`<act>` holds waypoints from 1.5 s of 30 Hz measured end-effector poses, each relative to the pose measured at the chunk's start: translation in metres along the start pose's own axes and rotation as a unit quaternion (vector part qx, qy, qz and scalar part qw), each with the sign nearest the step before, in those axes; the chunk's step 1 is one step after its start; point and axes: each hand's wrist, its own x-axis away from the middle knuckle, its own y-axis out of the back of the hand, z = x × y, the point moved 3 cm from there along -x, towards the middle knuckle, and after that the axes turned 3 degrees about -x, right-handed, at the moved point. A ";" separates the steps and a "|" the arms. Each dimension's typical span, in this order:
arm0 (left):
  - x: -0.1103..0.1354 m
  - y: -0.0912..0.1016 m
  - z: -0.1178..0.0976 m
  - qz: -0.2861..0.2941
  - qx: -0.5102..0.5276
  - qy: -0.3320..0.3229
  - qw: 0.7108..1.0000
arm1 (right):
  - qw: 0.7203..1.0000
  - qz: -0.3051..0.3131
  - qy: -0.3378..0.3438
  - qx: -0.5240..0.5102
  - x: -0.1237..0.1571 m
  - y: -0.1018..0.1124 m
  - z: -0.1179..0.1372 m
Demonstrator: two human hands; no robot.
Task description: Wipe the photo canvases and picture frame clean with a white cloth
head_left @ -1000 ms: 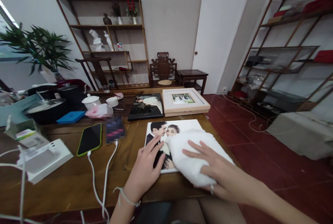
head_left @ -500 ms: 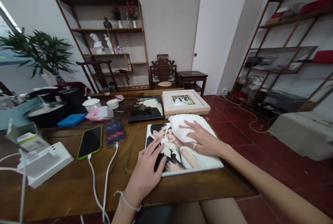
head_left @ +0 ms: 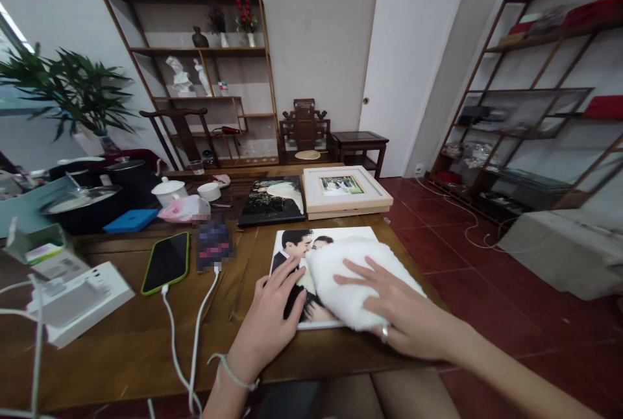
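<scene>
A photo panel with a picture of a couple lies flat on the wooden table in front of me. My left hand rests on its left side, palm down with the fingers stretched out and nothing in them. Under my right hand is a fluffy white cloth, pressed against the right part of the panel. The fingers of that hand spread over the cloth and hold it, with the thumb side near the panel's front edge. The cloth hides much of the picture's right half.
Behind the panel lie a dark photo panel and a light wooden frame. A green-cased phone, white cables, a white box, a blue box and a lidded pot occupy the left.
My right hand has drawn the white cloth down toward me, from the panel's upper right to its lower right and front edge. My left hand stays in place on the panel.
</scene>
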 end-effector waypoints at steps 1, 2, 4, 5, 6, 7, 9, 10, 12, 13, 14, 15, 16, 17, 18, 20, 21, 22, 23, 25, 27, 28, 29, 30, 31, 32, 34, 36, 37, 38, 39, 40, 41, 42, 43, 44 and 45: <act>0.000 0.000 0.000 0.000 0.000 0.001 1.000 | 1.000 -0.012 -0.010 0.003 -0.006 0.002 -0.011; 0.000 0.000 0.000 0.001 -0.001 0.002 1.000 | 0.999 -0.024 -0.022 0.006 -0.013 0.004 -0.023; 0.000 0.001 0.000 0.005 -0.002 0.006 1.000 | 0.998 -0.044 -0.047 0.010 -0.028 0.008 -0.045; 0.000 0.002 0.000 0.006 -0.003 0.009 1.000 | 0.997 -0.053 -0.060 0.011 -0.034 0.010 -0.055; 0.000 0.002 0.000 0.008 -0.004 0.011 1.000 | 0.996 -0.059 -0.071 0.013 -0.041 0.012 -0.062; 0.000 0.002 0.000 0.008 -0.003 0.013 1.000 | 0.995 -0.063 -0.080 0.015 -0.046 0.013 -0.068; 0.000 0.003 0.000 0.006 -0.001 0.013 1.000 | 0.994 -0.063 -0.087 0.021 -0.052 0.014 -0.072; 0.000 0.003 0.000 0.004 0.001 0.012 1.000 | 0.994 -0.060 -0.084 0.025 -0.053 0.013 -0.070; -0.001 0.003 0.000 -0.003 0.005 0.012 1.000 | 0.996 -0.050 -0.069 0.029 -0.051 0.010 -0.059; -0.001 0.003 0.000 -0.007 0.006 0.012 1.000 | 0.997 -0.045 -0.060 0.028 -0.047 0.008 -0.051; -0.001 0.003 0.000 -0.010 0.007 0.013 1.000 | 0.998 -0.040 -0.052 0.026 -0.042 0.005 -0.041; -0.001 0.003 0.000 -0.012 0.006 0.014 1.000 | 0.998 -0.035 -0.047 0.023 -0.036 0.001 -0.031; -0.001 0.003 0.000 -0.013 0.006 0.014 1.000 | 0.998 -0.032 -0.046 0.019 -0.029 -0.002 -0.020; -0.001 0.002 0.000 -0.012 0.006 0.015 1.000 | 0.998 -0.029 -0.045 0.015 -0.022 -0.006 -0.010; -0.001 0.002 0.000 -0.010 0.005 0.015 1.000 | 0.999 -0.028 -0.044 0.011 -0.015 -0.009 0.000; -0.001 0.002 0.000 -0.005 0.004 0.014 1.000 | 0.999 -0.021 -0.037 0.000 -0.003 -0.014 0.017; -0.002 0.002 0.000 -0.003 0.003 0.014 1.000 | 0.999 -0.017 -0.033 -0.004 0.001 -0.016 0.023; -0.002 0.001 0.000 -0.002 0.002 0.012 1.000 | 0.999 -0.014 -0.029 -0.008 0.004 -0.016 0.026; -0.002 0.001 0.000 -0.001 0.001 0.011 1.000 | 1.000 -0.012 -0.026 -0.011 0.006 -0.016 0.027; -0.001 0.001 0.001 0.000 -0.001 0.008 1.000 | 0.999 -0.017 -0.033 -0.014 0.006 -0.013 0.020; -0.001 0.000 0.002 0.003 -0.003 0.006 1.000 | 0.998 -0.032 -0.052 -0.011 0.000 -0.008 0.005; -0.001 0.000 0.003 0.006 -0.003 0.005 1.000 | 0.997 -0.040 -0.065 -0.007 -0.004 -0.005 -0.005; 0.000 0.000 0.003 0.007 -0.004 0.004 1.000 | 0.996 -0.049 -0.078 -0.002 -0.008 -0.001 -0.016; 0.000 0.000 0.003 0.007 -0.004 0.002 1.000 | 0.994 -0.057 -0.093 0.003 -0.014 0.002 -0.027; 0.000 0.001 0.003 0.007 -0.005 0.000 1.000 | 0.992 -0.063 -0.109 0.007 -0.019 0.006 -0.038; 0.000 0.001 0.003 0.006 -0.006 -0.002 1.000 | 0.990 -0.067 -0.124 0.010 -0.025 0.009 -0.049; 0.000 0.001 0.003 0.004 -0.008 -0.003 1.000 | 0.986 -0.072 -0.149 0.014 -0.034 0.013 -0.064; -0.001 0.001 0.003 0.004 -0.009 -0.001 1.000 | 0.984 -0.075 -0.158 0.019 -0.039 0.015 -0.069; -0.001 0.000 0.003 0.003 -0.009 0.001 1.000 | 0.985 -0.075 -0.157 0.022 -0.039 0.014 -0.066; -0.001 0.000 0.004 0.002 -0.009 0.003 1.000 | 0.985 -0.074 -0.153 0.025 -0.037 0.013 -0.061; -0.001 0.000 0.004 0.001 -0.008 0.006 1.000 | 0.986 -0.071 -0.148 0.025 -0.033 0.010 -0.053; -0.001 0.000 0.004 0.000 -0.007 0.008 1.000 | 0.988 -0.065 -0.140 0.025 -0.027 0.007 -0.043; -0.001 0.000 0.003 0.000 -0.006 0.010 1.000 | 0.989 -0.058 -0.131 0.024 -0.020 0.004 -0.032; -0.002 0.000 0.003 0.001 -0.005 0.013 1.000 | 0.991 -0.049 -0.119 0.022 -0.012 0.001 -0.020; -0.002 0.000 0.003 0.002 -0.005 0.014 1.000 | 0.993 -0.041 -0.105 0.020 -0.004 -0.003 -0.009; -0.002 0.000 0.003 0.001 -0.005 0.016 1.000 | 0.995 -0.033 -0.091 0.017 0.004 -0.005 0.002; -0.002 0.000 0.003 0.000 -0.004 0.016 1.000 | 0.997 -0.025 -0.077 0.015 0.011 -0.008 0.010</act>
